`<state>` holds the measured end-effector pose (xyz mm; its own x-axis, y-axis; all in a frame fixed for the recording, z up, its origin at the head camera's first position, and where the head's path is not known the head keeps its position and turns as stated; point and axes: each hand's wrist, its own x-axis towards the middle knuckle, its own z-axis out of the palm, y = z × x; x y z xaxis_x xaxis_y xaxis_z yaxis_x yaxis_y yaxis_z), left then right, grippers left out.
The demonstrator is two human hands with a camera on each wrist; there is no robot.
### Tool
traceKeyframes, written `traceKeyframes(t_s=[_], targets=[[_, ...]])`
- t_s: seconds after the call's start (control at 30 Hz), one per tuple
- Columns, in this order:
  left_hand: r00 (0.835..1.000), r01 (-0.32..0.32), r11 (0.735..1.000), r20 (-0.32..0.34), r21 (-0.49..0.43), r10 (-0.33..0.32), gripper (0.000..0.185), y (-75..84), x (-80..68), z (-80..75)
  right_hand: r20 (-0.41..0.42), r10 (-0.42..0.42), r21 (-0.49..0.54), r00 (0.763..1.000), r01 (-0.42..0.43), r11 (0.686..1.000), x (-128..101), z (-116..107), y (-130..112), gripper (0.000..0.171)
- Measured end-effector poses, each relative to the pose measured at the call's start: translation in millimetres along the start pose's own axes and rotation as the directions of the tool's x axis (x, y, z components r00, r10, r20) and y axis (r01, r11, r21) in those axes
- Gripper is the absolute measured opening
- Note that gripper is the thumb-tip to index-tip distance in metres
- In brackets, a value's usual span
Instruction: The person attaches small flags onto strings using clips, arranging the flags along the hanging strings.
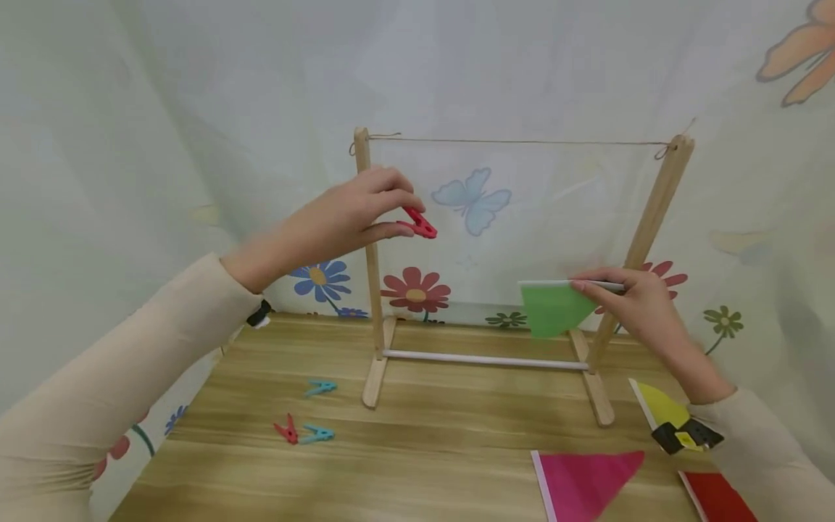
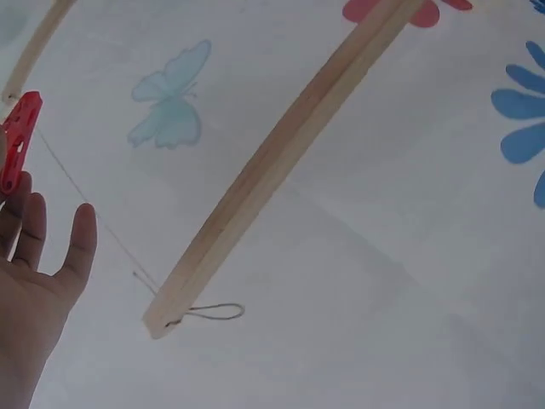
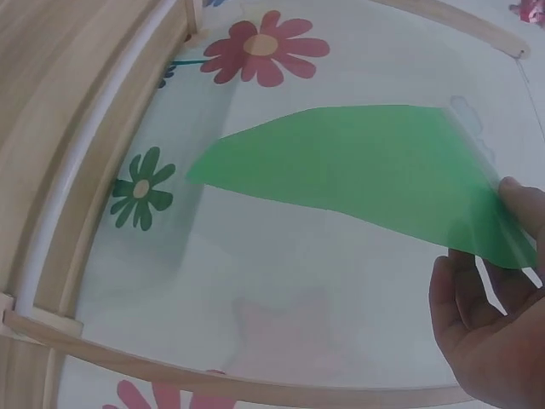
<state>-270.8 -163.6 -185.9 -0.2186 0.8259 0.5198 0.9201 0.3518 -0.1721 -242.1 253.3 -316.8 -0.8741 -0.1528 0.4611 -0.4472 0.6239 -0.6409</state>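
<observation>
The left hand (image 1: 346, 217) pinches a red clothespin (image 1: 419, 222) beside the wooden frame's (image 1: 373, 290) left post, below the string (image 1: 522, 142) — the right hand (image 1: 636, 308) grips a green flag (image 1: 554, 308) near the right post, above the tabletop's (image 1: 424, 464) far edge.

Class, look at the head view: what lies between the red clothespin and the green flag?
Nothing solid: the red clothespin and green flag are separated only by the patterned backdrop.

The left hand (image 2: 34, 281) holds a red clothespin (image 2: 19, 141) beside the string (image 2: 94, 217) and wooden post (image 2: 281, 162).
</observation>
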Motion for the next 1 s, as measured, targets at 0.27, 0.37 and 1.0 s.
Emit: traceKeyframes(t_s=[0.27,0.37,1.0], targets=[[0.991,0.049,0.99,0.119,0.13,-0.065,0.029,6.3,39.1,-53.8,0.004,0.021,0.016,1.0,-0.021,1.0,15,-12,-9,0.025],[0.984,0.074,0.983,0.146,0.17,-0.099,0.031,6.2,50.7,-69.1,0.007,0.057,0.007,0.998,-0.057,0.998,20,-17,-13,0.029],[0.938,0.162,0.973,0.28,0.162,-0.203,0.029,-0.7,112.5,-69.9,-0.033,0.066,-0.005,0.997,-0.067,0.998,54,-36,-18,0.036]])
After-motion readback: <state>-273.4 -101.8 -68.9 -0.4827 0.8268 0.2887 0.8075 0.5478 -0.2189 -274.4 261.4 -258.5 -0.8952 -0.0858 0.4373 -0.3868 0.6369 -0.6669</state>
